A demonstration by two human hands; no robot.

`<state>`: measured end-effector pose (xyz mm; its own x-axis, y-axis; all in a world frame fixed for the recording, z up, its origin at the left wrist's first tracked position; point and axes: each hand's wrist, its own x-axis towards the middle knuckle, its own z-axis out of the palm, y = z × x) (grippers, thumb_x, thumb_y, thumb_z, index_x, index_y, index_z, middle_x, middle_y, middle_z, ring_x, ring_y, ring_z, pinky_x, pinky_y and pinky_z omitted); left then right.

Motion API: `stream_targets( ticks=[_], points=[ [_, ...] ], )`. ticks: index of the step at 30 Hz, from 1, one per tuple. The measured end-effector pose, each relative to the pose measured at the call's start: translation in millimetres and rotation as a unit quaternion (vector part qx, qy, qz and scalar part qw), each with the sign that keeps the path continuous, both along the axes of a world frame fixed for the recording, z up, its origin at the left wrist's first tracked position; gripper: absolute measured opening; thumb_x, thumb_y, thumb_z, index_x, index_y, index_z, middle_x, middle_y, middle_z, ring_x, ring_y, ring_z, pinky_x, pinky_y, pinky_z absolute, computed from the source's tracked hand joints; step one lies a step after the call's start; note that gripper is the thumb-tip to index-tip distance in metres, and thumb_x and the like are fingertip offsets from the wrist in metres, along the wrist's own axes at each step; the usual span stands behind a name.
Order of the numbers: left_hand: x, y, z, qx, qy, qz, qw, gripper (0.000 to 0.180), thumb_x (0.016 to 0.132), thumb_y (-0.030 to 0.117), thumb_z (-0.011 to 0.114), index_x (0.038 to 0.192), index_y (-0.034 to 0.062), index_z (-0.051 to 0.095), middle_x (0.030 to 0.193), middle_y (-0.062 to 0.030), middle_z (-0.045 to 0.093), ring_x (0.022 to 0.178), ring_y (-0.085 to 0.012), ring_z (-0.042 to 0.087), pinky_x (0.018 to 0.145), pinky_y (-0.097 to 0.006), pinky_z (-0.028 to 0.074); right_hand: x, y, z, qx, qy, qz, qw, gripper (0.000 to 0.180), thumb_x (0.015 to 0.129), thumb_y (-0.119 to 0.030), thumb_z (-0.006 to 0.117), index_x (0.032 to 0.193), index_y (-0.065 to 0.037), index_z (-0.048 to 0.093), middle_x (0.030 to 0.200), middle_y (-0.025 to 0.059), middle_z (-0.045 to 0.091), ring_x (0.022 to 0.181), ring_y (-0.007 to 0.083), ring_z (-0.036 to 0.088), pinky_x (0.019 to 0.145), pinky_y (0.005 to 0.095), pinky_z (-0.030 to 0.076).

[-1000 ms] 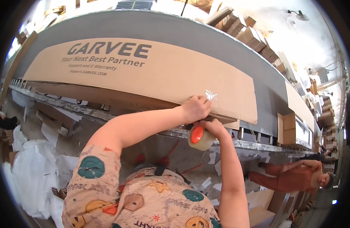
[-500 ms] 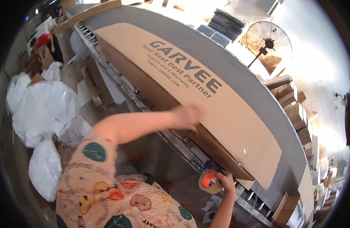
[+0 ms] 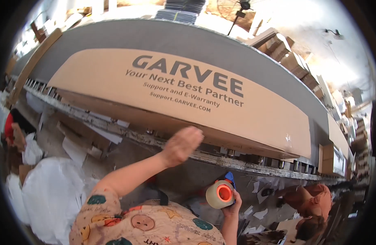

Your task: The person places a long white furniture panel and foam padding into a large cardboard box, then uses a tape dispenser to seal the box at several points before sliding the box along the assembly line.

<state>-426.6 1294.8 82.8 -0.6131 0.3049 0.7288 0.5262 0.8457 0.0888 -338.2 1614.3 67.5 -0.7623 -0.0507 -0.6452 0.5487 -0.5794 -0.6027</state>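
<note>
A long brown cardboard box [image 3: 269, 122] with dark printing lies across the grey conveyor [image 3: 155, 38]. My left hand [image 3: 183, 146] is at the box's near side, over its lower edge, with the fingers stretched out and nothing held. Whether it touches the cardboard I cannot tell. Lower and to the right, in front of my body, my right hand [image 3: 233, 204] grips a tape dispenser [image 3: 219, 195]. It carries a thick roll of clear tape on an orange hub, and a blue part shows at its top. The hand's fingers are partly hidden behind the roll.
A worn metal rail with rollers [image 3: 171, 148] runs along the conveyor's near side. A small open carton [image 3: 327, 159] stands at its right end. One person [image 3: 314, 204] bends low at lower right; another [image 3: 16, 128] is at far left. White plastic bags [image 3: 53, 196] fill the lower left.
My view has turned to the right. My left hand has come back from the box top to its near edge. The tape dispenser in my right hand has moved away from the box toward my body.
</note>
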Motion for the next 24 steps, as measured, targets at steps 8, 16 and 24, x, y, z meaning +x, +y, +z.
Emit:
stream_targets(
  ticks=[8, 16, 24],
  points=[
    [5, -25, 2, -0.066, -0.012, 0.146, 0.987, 0.04, 0.082, 0.018, 0.063, 0.117, 0.0, 0.058, 0.125, -0.0132, 0.053, 0.12, -0.0288, 0.049, 0.102, -0.042, 0.041, -36, -10, 63, -0.014, 0.103, -0.002, 0.995, 0.05, 0.076, -0.033, 0.053, 0.111, 0.002, 0.057, 0.108, 0.0165, 0.064, 0.096, 0.0274, 0.063, 0.086, 0.0389, 0.052],
    [-15, -33, 22, -0.071, -0.045, 0.153, 0.985, 0.022, 0.075, 0.026, 0.067, 0.075, 0.0064, 0.056, 0.078, -0.0074, 0.057, 0.078, -0.0223, 0.056, 0.068, -0.033, 0.046, -180, -43, 113, -0.042, 0.336, 0.191, 0.921, 0.052, 0.081, -0.036, 0.053, 0.116, 0.002, 0.056, 0.117, 0.0167, 0.06, 0.105, 0.0282, 0.06, 0.092, 0.0418, 0.049],
    [-15, -5, 20, -0.007, -0.037, 0.196, 0.98, 0.021, 0.077, 0.024, 0.067, 0.083, 0.0048, 0.061, 0.083, -0.0086, 0.061, 0.085, -0.0241, 0.06, 0.079, -0.036, 0.049, -226, -111, 123, 0.075, 0.304, 0.35, 0.883, 0.05, 0.072, -0.021, 0.054, 0.115, 0.005, 0.056, 0.104, 0.0127, 0.063, 0.094, 0.0206, 0.061, 0.081, 0.0317, 0.05]
  ],
)
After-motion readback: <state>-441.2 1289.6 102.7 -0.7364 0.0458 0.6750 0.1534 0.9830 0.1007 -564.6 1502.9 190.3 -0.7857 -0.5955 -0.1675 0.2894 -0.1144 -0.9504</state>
